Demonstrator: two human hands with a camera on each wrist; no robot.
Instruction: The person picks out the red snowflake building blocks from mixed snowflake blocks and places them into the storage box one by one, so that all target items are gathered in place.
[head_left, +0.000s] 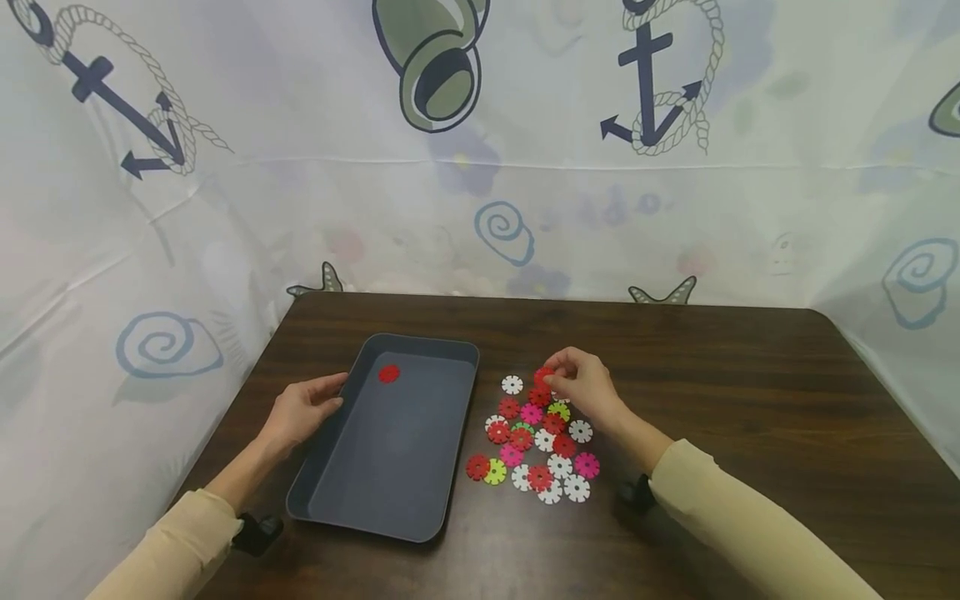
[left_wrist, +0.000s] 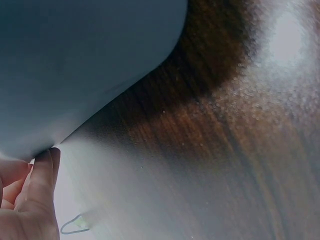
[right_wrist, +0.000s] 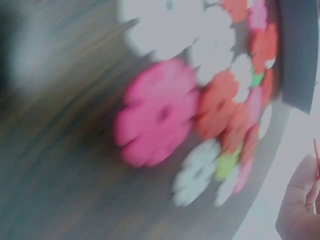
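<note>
On a dark table (head_left: 712, 400), a person's right hand (head_left: 588, 387) pinches a red notched disc (head_left: 543, 377) at twelve o'clock of a loose pile of colored discs (head_left: 531, 414). At the pile's nine o'clock sits a gray tray (head_left: 397, 454), one red disc (head_left: 389, 373) inside near twelve; the left hand (head_left: 300, 412) touches its edge at ten, fingers extended.

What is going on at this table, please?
A person's right hand pinches a red disc at the far end of a spread of notched discs, mostly red and white, on the table. The left hand touches the left side of a dark tray. One other red disc lies inside, near the tray's far end.
</note>
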